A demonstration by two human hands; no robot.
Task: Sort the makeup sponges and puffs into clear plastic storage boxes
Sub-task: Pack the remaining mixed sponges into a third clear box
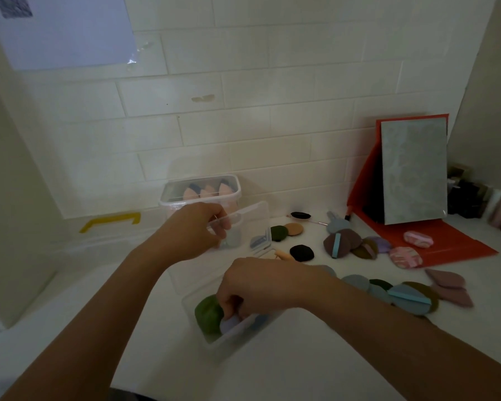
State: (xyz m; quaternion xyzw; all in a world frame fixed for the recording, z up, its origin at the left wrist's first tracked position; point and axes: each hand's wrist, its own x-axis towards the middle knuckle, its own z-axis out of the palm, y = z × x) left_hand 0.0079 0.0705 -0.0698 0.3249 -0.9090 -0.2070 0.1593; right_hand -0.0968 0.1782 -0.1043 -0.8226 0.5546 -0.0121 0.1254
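Note:
A clear plastic box [211, 341] sits near the front of the white counter, holding a green puff [207, 314] and a lilac puff [229, 325]. My right hand [255, 287] reaches into this box, fingers curled on the lilac puff. My left hand [194, 230] grips the edge of a clear lid [243, 224] held tilted behind the box. At the wall stands a closed clear box [200, 192] with pink teardrop sponges inside. Loose puffs lie to the right: black [301, 252], brown with a blue strap [340, 241], pink marbled [405, 257], blue [408, 299].
An orange stand [434, 241] with a mirror [414, 172] leans at the back right, dark bottles [472, 198] beside it. A large clear bin with a yellow handle [110, 221] stands at the left. Mauve teardrop puffs [451, 287] lie near the right edge.

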